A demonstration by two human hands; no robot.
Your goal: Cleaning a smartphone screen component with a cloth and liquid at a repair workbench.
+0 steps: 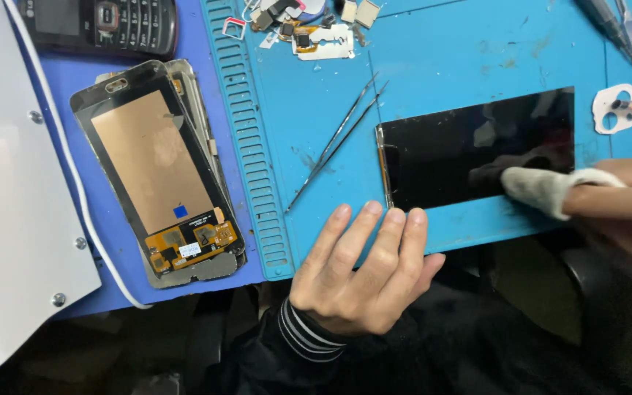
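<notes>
I watch my left hand (pixel 363 267) rest flat, fingers released, while my cloth-wrapped right hand (pixel 616 201) wipes the black glass panel (pixel 469 146), smudges remaining.

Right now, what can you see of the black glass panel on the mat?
The black glass panel is a glossy, reflective rectangle lying flat on the blue mat, its long side across the view. A thin metallic strip edges its left end. The right hand presses a white cloth on it; the left hand rests at its lower left corner.

Head camera, steeply down, close over blue mat (pixel 462 44).
</notes>
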